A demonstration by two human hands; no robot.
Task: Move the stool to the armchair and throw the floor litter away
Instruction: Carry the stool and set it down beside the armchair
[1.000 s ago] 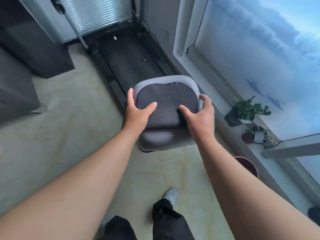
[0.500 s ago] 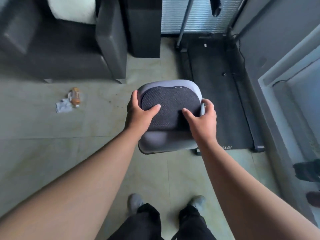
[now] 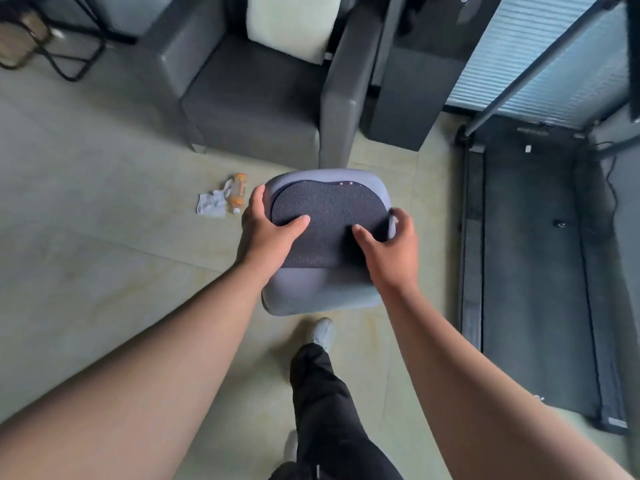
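Note:
I hold a grey stool (image 3: 325,292) with a dark textured seat pad in front of me, off the floor. My left hand (image 3: 268,230) grips its left edge and my right hand (image 3: 391,251) grips its right edge. The dark grey armchair (image 3: 256,109) with a cream cushion stands just beyond the stool. On the floor left of the stool lie an orange bottle (image 3: 238,192) and a crumpled white tissue (image 3: 211,204).
A treadmill (image 3: 540,271) runs along the right side. A dark cabinet (image 3: 412,91) stands right of the armchair. A black wire-frame stand (image 3: 59,46) is at the far left. My legs and white shoes (image 3: 322,332) are below the stool on the tiled floor.
My view has swung left, away from the window and treadmill. The armchair and the floor litter now sit straight ahead, closer. Both hands have kept their hold on the stool.

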